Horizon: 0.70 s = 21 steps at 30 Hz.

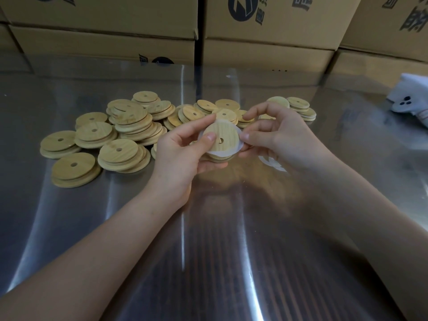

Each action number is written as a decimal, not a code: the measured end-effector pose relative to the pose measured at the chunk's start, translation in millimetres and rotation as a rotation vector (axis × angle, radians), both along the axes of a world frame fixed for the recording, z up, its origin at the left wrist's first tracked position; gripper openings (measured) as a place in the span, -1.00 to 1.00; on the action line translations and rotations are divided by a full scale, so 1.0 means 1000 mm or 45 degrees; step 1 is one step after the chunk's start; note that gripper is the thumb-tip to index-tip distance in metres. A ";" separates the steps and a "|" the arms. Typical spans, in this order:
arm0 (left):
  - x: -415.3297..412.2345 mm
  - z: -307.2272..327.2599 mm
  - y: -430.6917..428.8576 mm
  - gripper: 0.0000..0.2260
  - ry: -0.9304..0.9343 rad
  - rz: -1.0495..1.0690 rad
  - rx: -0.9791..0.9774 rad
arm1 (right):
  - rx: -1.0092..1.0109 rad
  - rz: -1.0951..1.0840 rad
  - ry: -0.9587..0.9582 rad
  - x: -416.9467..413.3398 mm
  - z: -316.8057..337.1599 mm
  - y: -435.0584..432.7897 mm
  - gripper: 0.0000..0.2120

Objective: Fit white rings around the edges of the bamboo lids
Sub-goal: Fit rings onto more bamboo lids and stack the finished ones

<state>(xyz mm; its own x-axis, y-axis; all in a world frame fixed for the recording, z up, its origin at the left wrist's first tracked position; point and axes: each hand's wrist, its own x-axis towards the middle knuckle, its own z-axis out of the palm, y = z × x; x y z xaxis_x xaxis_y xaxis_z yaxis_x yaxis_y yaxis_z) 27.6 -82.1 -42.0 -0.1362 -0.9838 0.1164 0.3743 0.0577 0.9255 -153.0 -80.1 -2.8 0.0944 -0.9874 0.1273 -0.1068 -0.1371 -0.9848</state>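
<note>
- Lid (pixel 222 140) sits above the table (pixel 69 228), gripped in the left hand (pixel 183 147), thumb on its face.
- Right hand (pixel 278 135) pinches the white ring (pixel 239 147) at the lid's edge.
- Lid pile (pixel 129 130) lies behind.

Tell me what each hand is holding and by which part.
The left hand holds the bamboo lid, thumb on its top face, fingers underneath. The right hand pinches the white ring at the lid's right edge.
</note>
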 end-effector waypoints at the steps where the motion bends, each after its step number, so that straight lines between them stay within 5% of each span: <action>1: 0.000 0.000 0.001 -0.74 0.022 0.002 0.020 | -0.017 -0.006 0.023 0.001 0.000 0.001 -0.77; 9: -0.002 0.003 0.003 -0.73 0.159 -0.012 0.153 | -0.260 -0.132 0.288 0.009 -0.003 0.000 -0.73; 21: 0.002 0.003 -0.002 -0.71 0.062 -0.008 0.090 | -0.094 -0.108 -0.039 0.021 -0.018 0.004 -0.77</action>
<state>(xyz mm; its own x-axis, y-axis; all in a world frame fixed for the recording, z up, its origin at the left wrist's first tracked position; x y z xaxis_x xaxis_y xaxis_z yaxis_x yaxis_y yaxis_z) 29.1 -84.3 -38.7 -0.1381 -0.9890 0.0531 0.4195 -0.0098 0.9077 -131.7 -76.4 -20.7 0.0056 -0.9795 0.2016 -0.0911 -0.2012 -0.9753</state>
